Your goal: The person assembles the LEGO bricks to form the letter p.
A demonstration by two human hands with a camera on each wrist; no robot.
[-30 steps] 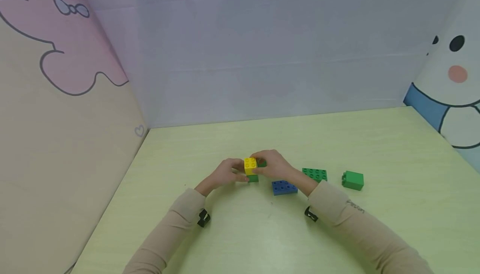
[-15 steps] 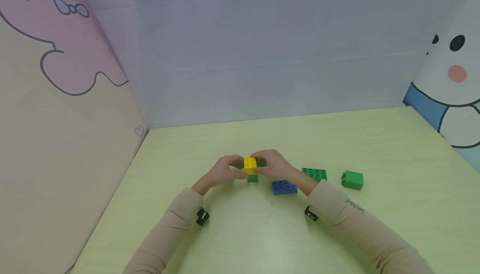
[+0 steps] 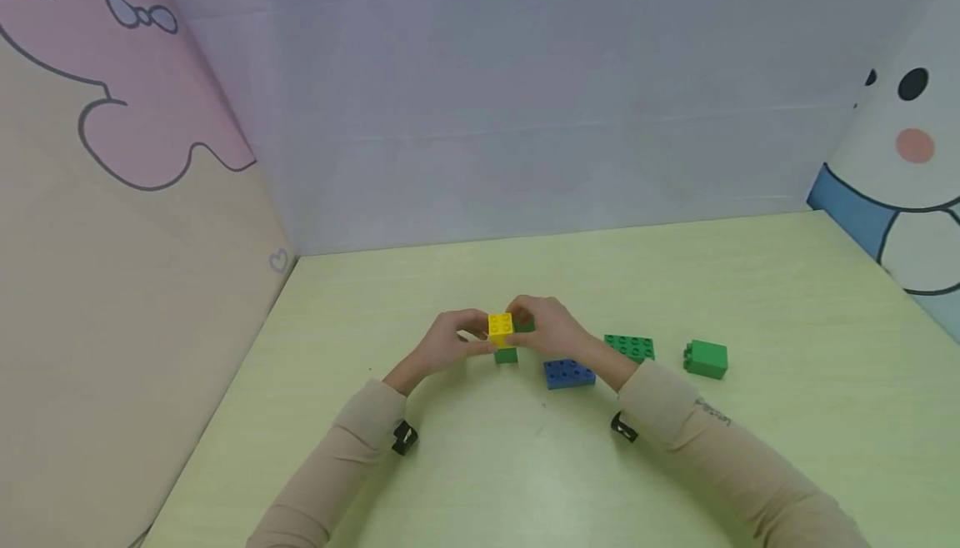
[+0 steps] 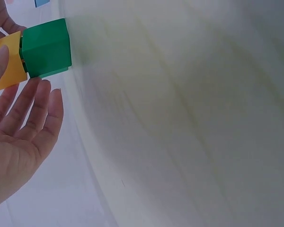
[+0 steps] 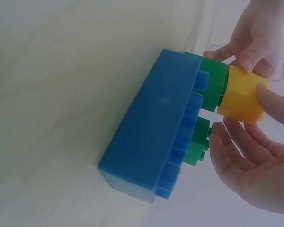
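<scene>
A yellow brick (image 3: 500, 329) sits on top of a green brick (image 3: 506, 356) standing on the table, with a narrow gap between them in both wrist views. From the left, my left hand (image 3: 444, 340) holds the yellow brick, thumb on its near side and fingers behind. My right hand (image 3: 551, 327) pinches the same brick from the right. In the right wrist view, its thumb lies on the yellow brick (image 5: 241, 94) and its fingers curve round the far side. Another green brick (image 3: 524, 326) stands just behind, partly covered by the right hand.
A blue brick (image 3: 569, 374) lies close under the right wrist. Further right are a flat green brick (image 3: 630, 347), partly behind the right forearm, and a green brick on its side (image 3: 706, 359). A pale curtain (image 3: 525, 115) closes off the table's back edge.
The left hand has shifted slightly up and away around the yellow brick. The right hand's index finger has lifted a little back from the brick's top. The loose bricks have stayed put.
</scene>
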